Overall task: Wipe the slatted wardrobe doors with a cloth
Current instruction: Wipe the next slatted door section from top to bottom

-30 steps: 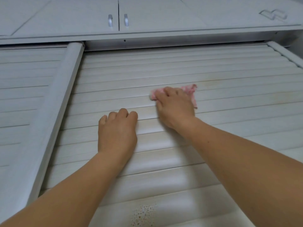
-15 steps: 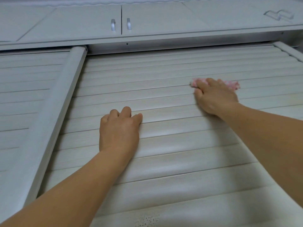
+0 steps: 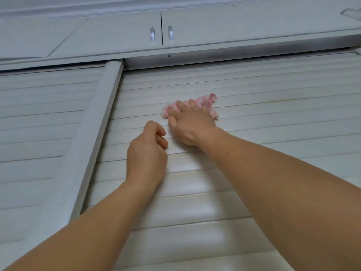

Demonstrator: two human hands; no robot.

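The white slatted wardrobe door (image 3: 273, 118) fills most of the head view. My right hand (image 3: 190, 127) lies on a pink-and-white cloth (image 3: 210, 100) and presses it against the upper slats with its fingers spread over it. The cloth sticks out past the fingertips to the upper right and at the left. Just below and to the left, my left hand (image 3: 147, 153) rests against the slats with its fingers curled in, holding nothing.
A second slatted door (image 3: 39, 124) sits to the left, behind a rounded vertical door edge (image 3: 93, 137). Above the top rail are upper cabinet doors (image 3: 234, 26) with two small handles (image 3: 152, 34).
My right hand swept the cloth to the right, then back left toward my left hand. My left hand's fingers, earlier laid flat on the slats, are now curled in.
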